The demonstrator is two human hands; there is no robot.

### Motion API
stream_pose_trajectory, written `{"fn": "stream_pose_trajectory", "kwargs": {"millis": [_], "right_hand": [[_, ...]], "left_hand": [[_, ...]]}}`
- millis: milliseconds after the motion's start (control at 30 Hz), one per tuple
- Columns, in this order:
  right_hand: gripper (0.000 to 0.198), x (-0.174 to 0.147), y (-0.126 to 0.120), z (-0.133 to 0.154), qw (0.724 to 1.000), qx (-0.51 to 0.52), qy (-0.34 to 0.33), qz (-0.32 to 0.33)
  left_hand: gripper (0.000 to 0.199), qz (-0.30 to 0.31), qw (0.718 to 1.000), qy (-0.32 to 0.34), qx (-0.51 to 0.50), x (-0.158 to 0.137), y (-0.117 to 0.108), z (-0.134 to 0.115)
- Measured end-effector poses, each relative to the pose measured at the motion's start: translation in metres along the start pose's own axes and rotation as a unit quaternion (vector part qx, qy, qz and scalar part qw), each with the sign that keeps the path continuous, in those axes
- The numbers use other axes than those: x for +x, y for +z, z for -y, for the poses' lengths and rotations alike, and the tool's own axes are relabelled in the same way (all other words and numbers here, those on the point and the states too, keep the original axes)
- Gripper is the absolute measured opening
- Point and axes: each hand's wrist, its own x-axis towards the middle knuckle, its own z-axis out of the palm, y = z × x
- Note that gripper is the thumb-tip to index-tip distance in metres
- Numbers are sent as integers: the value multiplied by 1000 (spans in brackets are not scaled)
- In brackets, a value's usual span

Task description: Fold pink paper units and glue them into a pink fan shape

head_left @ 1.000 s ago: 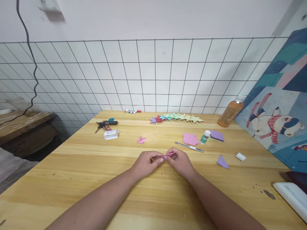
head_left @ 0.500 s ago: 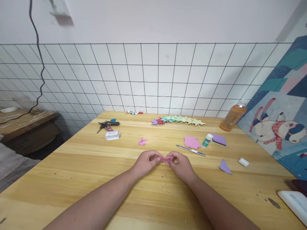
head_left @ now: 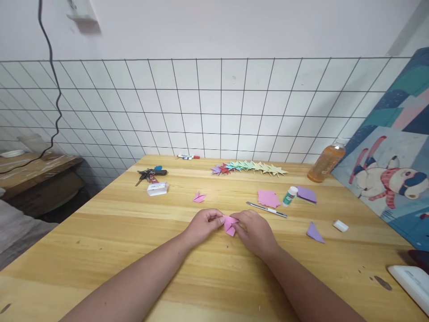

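Between my two hands is a small folded piece of pink paper [head_left: 229, 226], its flat face turned up toward me. My left hand [head_left: 205, 227] pinches its left edge between thumb and fingers. On the other side my right hand [head_left: 254, 231] grips the right edge, thumb low and fingers on top. Beyond my left hand lies a folded pink paper piece [head_left: 199, 197] with pointed tips. A stack of pink paper [head_left: 268, 198] and a slim utility knife [head_left: 267, 209] lie past my right hand.
A glue stick [head_left: 290, 196] stands beside purple paper squares [head_left: 306, 194]. To the right are a purple paper triangle [head_left: 315, 232] and a white eraser [head_left: 341, 226]. Along the back are a folded-paper chain [head_left: 250, 167], a marker [head_left: 188, 157] and a bottle [head_left: 326, 162]; keys [head_left: 150, 174] and a small box [head_left: 157, 188] sit left.
The pink paper, seen nearly edge-on before, now shows its broad face. My right hand has turned over it, its fingers now lying on top.
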Motion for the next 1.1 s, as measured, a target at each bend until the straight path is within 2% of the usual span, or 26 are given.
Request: {"fn": "stream_pose_trajectory", "kwargs": {"millis": [267,467,667,767,900,1100], "right_hand": [[27,-2,1,3,999,0,27,17],[34,-2,3,1,997,34,74,13],[32,-1,2,3,988,142,59,-5],[28,0,6,1,982,173,76,-5],[15,0,13,-2,978,184,102,14],[17,1,19,-5,954,268,133,-13]], "left_hand": [[30,23,999,-7,24,-1,4,2],[25,12,999,-4,45,0,4,4],[17,0,998,-4,70,0,4,7],[14,11,996,13,86,-1,4,9],[19,-4,998,9,60,-1,5,8],[27,14,1000,14,7,-1,5,1]]}}
